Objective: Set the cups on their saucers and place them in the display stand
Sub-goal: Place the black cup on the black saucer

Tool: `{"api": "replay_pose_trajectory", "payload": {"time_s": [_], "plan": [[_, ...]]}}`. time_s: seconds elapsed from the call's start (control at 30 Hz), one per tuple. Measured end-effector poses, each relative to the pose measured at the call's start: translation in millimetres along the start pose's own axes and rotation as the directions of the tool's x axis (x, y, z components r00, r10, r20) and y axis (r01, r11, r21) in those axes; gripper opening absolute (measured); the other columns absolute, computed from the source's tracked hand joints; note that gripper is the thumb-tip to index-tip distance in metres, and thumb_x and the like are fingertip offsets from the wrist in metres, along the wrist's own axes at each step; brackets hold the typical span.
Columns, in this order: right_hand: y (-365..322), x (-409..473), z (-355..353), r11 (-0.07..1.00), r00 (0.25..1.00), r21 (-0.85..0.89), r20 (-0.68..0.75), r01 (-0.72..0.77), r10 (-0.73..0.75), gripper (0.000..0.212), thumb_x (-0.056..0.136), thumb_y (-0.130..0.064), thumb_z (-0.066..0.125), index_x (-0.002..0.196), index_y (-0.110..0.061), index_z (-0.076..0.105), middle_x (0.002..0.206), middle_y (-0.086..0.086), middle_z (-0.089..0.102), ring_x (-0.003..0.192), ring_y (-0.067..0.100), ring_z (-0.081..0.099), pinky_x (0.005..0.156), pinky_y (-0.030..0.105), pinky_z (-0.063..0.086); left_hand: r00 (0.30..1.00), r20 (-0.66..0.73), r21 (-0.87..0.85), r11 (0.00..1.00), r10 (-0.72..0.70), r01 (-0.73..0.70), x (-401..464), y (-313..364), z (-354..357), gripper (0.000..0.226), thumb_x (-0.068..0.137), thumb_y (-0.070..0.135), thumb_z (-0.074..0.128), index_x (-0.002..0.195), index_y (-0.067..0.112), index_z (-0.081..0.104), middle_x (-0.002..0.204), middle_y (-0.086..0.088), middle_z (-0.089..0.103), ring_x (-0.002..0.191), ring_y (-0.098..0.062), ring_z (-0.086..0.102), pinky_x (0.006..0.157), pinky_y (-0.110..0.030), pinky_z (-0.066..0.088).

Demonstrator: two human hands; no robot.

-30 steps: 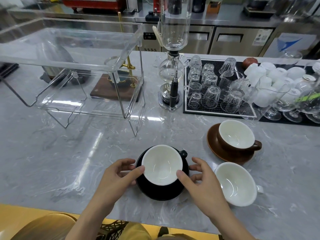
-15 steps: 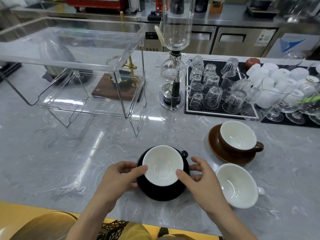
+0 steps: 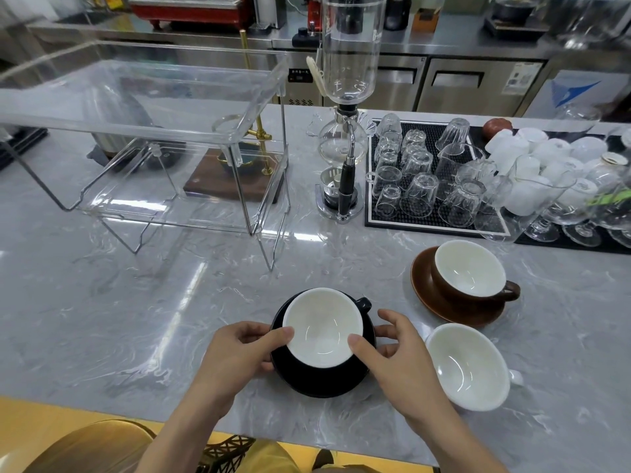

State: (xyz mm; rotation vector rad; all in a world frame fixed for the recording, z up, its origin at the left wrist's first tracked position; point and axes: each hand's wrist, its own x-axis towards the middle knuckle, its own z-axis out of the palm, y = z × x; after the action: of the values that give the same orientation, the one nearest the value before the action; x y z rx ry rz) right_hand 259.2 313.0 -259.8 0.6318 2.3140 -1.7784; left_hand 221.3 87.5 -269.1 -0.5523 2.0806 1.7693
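little has moved: both hands remain at the black cup [image 3: 323, 327] on its black saucer [image 3: 321, 382], left hand [image 3: 239, 353] and right hand [image 3: 397, 356] pinching the set. the brown cup [image 3: 469, 274] sits saucered far right; the white cup [image 3: 469, 367] lacks one; the display stand [image 3: 164, 138] holds nothing.

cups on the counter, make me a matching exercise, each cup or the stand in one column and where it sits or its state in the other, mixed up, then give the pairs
Column one
1. black cup
2. brown cup
3. white cup
4. display stand

Column two
A. on the bare counter, no saucer of its own colour showing under it
B. clear shelves with no cups on them
C. on a brown saucer, no hand on it
D. on a black saucer, between the left hand and right hand

Pairs: 1-D, 2-C, 3-A, 4-B
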Motion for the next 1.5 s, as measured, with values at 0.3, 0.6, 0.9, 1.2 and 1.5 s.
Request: {"api": "replay_pose_trajectory", "payload": {"time_s": [0.3,0.6,0.9,1.2,1.5], "plan": [[-4.0,-2.2,3.5,0.998,1.0,0.059,-0.009,-0.005,0.006,0.065,0.082,-0.035,0.076,0.138,-0.027,0.044,0.103,-0.022,0.054,0.092,0.003,0.058,0.067,0.014,0.047,1.0,0.005,-0.033,0.999,0.012,-0.012,-6.4,6.8,0.0,0.05,0.055,0.037,0.089,0.091,0.004,0.078,0.067,-0.004,0.075,0.06,-0.012,0.07,0.065,-0.033,0.057],[-19.1,-2.0,-1.3,0.993,0.997,0.094,-0.048,0.065,-0.061,0.057,0.08,-0.033,0.077,0.129,-0.031,0.048,0.111,-0.017,0.06,0.095,0.011,0.062,0.076,0.024,0.052,0.996,0.002,-0.087,0.993,0.085,-0.084,-7.2,25.3,0.1,0.044,0.058,0.032,0.083,0.091,0.003,0.078,0.068,-0.006,0.076,0.062,-0.014,0.071,0.065,-0.032,0.059],[-43.3,20.6,-13.7,0.989,0.986,0.07,-0.116,0.127,-0.119,0.052,0.08,-0.031,0.078,0.125,-0.028,0.052,0.112,-0.012,0.061,0.091,0.017,0.064,0.088,0.042,0.057,0.989,-0.013,-0.135,0.98,0.148,-0.148,11.0,50.7,17.6,0.02,0.08,0.012,0.081,0.092,-0.004,0.076,0.057,0.001,0.069,0.056,-0.011,0.068,0.057,-0.024,0.056],[-63.8,57.4,-23.2,0.982,0.979,0.099,-0.143,0.161,-0.146,0.052,0.081,-0.029,0.078,0.125,-0.026,0.052,0.112,-0.01,0.06,0.091,0.013,0.064,0.088,0.041,0.057,0.982,-0.009,-0.162,0.969,0.188,-0.187,41.6,77.9,33.9,0.019,0.082,0.013,0.079,0.091,-0.004,0.076,0.06,-0.002,0.071,0.056,-0.012,0.069,0.059,-0.026,0.058],[-65.5,96.6,-25.3,0.988,0.986,0.117,-0.142,0.104,-0.087,0.044,0.08,-0.029,0.079,0.116,-0.028,0.054,0.109,-0.012,0.061,0.094,0.018,0.066,0.092,0.048,0.055,0.984,-0.05,-0.14,0.974,0.17,-0.175,76.4,89.2,50.7,0.019,0.08,0.016,0.081,0.089,-0.001,0.077,0.065,-0.005,0.073,0.056,-0.011,0.068,0.058,-0.024,0.058]]}}
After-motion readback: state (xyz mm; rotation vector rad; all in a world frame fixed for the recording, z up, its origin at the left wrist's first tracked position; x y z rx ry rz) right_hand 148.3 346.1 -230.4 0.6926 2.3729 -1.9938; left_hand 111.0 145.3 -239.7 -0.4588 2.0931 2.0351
